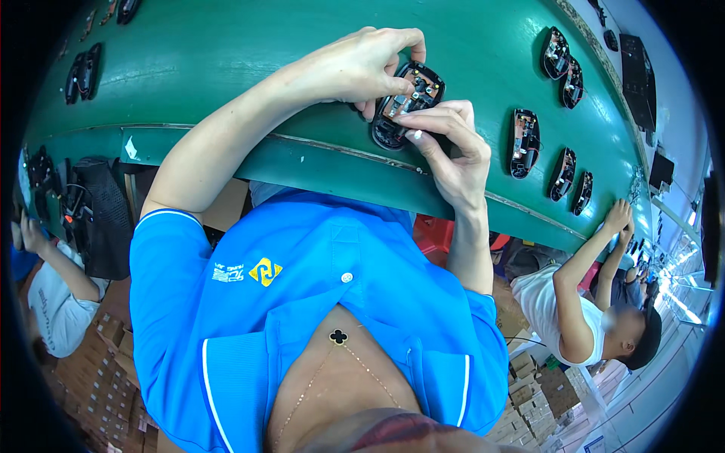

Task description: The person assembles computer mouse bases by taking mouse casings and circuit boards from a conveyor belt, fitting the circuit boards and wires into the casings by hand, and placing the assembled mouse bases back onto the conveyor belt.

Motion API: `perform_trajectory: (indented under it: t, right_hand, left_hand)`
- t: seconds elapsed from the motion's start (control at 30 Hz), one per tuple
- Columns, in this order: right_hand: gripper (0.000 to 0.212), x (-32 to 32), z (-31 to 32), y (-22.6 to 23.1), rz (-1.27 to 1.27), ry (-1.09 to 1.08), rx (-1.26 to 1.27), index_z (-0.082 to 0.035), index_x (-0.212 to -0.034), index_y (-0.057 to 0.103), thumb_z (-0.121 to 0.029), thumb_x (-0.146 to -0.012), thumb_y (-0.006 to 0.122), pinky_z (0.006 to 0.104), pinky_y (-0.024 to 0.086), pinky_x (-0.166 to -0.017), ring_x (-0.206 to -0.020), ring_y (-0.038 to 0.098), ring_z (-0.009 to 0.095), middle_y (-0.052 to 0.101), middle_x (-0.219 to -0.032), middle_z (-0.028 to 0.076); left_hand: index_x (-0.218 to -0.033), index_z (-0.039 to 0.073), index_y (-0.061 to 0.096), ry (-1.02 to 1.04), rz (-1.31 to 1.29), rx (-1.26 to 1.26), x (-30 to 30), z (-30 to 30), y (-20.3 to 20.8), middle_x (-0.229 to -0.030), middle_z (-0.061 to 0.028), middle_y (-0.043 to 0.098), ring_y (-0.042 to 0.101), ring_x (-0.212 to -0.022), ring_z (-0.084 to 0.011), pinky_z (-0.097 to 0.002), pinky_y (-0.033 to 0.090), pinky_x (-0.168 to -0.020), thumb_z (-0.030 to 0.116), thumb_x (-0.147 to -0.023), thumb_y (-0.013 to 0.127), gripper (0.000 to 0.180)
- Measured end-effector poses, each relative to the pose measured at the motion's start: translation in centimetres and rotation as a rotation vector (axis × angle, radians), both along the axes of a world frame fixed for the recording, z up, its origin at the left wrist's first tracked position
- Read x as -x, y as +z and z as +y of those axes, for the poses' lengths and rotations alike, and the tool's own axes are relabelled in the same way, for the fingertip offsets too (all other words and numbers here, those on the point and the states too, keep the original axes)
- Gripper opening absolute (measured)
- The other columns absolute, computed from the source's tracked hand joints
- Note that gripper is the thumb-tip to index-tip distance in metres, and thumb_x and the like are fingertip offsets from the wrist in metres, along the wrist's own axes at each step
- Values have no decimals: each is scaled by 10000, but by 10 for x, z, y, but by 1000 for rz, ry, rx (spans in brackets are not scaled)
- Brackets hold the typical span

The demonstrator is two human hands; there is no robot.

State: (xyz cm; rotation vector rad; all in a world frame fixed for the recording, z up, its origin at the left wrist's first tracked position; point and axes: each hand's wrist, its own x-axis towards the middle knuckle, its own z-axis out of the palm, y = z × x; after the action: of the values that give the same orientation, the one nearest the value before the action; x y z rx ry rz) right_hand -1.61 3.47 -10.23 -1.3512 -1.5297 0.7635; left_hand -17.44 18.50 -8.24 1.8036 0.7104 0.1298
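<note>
An opened black computer mouse (424, 84) lies at the front part of the green bench, its brownish circuit board and small parts showing. My left hand (362, 69) bends round its far left side, with one finger at the far end and another pressed on the board. From the near right, my right hand (453, 143) holds the mouse's lower part, index finger and thumb close together over its edge. Whether a small part sits between those fingertips is hidden.
More opened mice (523, 143) lie to the right on the green bench (249, 45). Black shells (83, 73) lie far left. A person in a white shirt (555, 302) works at the right, and another person's arm (64, 268) shows at left. Cartons (106, 392) stand below.
</note>
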Motion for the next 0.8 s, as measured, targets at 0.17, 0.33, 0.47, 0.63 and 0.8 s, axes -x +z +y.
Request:
perform_trajectory:
  t: [0.17,0.33,0.47,0.63,0.8]
  right_hand:
    - [221,-1,-1,4,60,-45,72,-96,-1016,783,-18,-810,765,278,425,-904,-936,508,162,717,-926,-17]
    - [147,10,8,15,-234,-132,21,-98,-950,776,-71,-806,772,301,425,-854,-896,498,182,648,-894,-8]
    - [90,17,13,19,-514,-141,-18,-101,-883,761,-112,-794,775,328,419,-809,-865,493,200,597,-881,4]
    - [67,22,19,26,-665,-160,69,-100,-820,736,-140,-781,774,344,404,-768,-835,492,209,571,-875,17]
    - [59,23,30,37,-821,-99,136,-95,-825,739,-138,-798,770,314,402,-769,-815,496,177,584,-854,9]
  left_hand:
    - [-1173,-9,560,-20,12,1,1,1,0,-627,-67,594,604,-431,-156,-240,463,-352,13,-908,692,297]
    - [-1157,-12,564,-19,-14,-32,3,1,-4,-637,-78,607,608,-433,-159,-243,463,-351,5,-905,687,281]
    - [-1152,-12,565,-6,-23,-51,3,-1,-7,-642,-82,614,612,-437,-160,-245,465,-351,3,-902,687,278]
    - [-1153,-9,567,3,-30,-40,4,-2,-7,-644,-84,617,619,-443,-160,-246,472,-355,10,-896,694,287]
    - [-1149,-5,571,-4,-23,-44,4,0,-5,-645,-84,620,625,-449,-161,-248,474,-357,19,-890,703,291]
